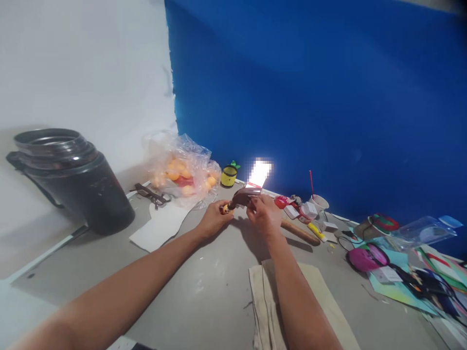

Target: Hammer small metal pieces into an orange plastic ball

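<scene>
My right hand (266, 214) is wrapped around a hammer (301, 232) close to its dark head. The wooden handle runs out to the right, behind my wrist. Between the fingers of my left hand (214, 218) is a small round orange thing (226, 209) with dark marks; my fingers partly cover it. The left end of the hammer head lies right by this orange thing, and I cannot tell if they touch. A folded beige cloth (317, 287) lies under my right forearm.
A black flask (73, 180) stands at left. Behind are a plastic bag (182, 170) of orange balls, a yellow cup (228, 176) and a bright blurred screen (260, 172). Small boxes, a white cup (319, 203), a plastic bottle (425, 232) and a pink pouch (367, 257) clutter the right.
</scene>
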Available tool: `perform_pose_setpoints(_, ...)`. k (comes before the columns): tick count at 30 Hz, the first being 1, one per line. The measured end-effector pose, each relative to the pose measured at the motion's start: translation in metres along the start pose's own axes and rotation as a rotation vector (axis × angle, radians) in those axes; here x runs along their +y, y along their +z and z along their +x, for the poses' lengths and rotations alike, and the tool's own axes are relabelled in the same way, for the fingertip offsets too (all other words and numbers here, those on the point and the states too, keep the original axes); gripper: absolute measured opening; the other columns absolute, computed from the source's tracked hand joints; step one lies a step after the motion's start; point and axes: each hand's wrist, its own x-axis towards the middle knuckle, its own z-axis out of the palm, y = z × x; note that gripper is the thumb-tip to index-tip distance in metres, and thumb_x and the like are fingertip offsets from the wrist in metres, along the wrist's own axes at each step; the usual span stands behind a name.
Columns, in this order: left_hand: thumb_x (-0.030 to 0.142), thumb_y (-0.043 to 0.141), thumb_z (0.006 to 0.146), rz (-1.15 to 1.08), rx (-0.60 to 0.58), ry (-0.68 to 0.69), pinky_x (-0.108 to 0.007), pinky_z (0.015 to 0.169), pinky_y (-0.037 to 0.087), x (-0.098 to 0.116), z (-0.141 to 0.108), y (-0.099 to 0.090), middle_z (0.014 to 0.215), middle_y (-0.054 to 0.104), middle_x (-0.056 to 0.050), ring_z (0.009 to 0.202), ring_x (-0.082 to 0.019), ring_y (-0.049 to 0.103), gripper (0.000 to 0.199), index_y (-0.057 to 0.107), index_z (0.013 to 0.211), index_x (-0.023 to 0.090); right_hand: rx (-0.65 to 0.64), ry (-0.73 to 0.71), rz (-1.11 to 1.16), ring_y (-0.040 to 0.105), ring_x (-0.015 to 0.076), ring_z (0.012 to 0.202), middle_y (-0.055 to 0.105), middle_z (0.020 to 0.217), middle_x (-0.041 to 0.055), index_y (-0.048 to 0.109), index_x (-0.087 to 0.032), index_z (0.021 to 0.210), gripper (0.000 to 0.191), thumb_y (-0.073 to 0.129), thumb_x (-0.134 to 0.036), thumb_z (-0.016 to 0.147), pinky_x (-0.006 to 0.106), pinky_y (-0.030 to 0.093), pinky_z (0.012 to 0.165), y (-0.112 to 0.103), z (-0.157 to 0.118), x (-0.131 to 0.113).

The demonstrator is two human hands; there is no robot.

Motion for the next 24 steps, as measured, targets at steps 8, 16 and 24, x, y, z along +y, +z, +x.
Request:
perform_pose_setpoints(8, 0.020, 0.077, 0.059, -0.061, 0.012, -0.036, -0.026, 0.062, 0.044, -0.0019, 0.0001, -0.0010, 0.076, 0.071, 0.000, 0.068, -0.015, 0.059, 0.038, 0.078, 0.097, 0.016, 0.001, 0.036, 0.001, 0.060, 0.0241, 0.089, 0.070, 0.093, 0.0091, 0.074, -0.021, 0.090, 0.010, 0.064, -0.019, 0.088, 0.032, 0.040, 0.071, -0.0032, 0.0009, 0.0024)
perform_pose_setpoints(16, 0.020, 0.076, 0.060, -0.108, 0.008, -0.066, -0.025, 0.058, 0.042, -0.0041, -0.0008, 0.0013, 0.075, 0.069, 0.001, 0.064, -0.014, 0.056, 0.042, 0.074, 0.103, 0.016, 0.025, 0.081, 0.013, 0.060, 0.0264, 0.095, 0.069, 0.095, 0.0108, 0.075, -0.021, 0.095, 0.013, 0.063, -0.021, 0.090, 0.033, 0.042, 0.074, -0.0047, 0.0022, 0.0000)
perform_pose_setpoints(24, 0.020, 0.078, 0.062, -0.100, 0.044, -0.023, -0.026, 0.067, 0.048, -0.0014, -0.0021, 0.0052, 0.084, 0.073, -0.002, 0.074, -0.016, 0.064, 0.038, 0.075, 0.100, 0.016, 0.026, 0.112, -0.001, 0.061, 0.0259, 0.097, 0.071, 0.100, 0.0113, 0.076, -0.020, 0.103, 0.018, 0.061, -0.021, 0.094, 0.033, 0.042, 0.076, -0.0083, 0.0035, -0.0012)
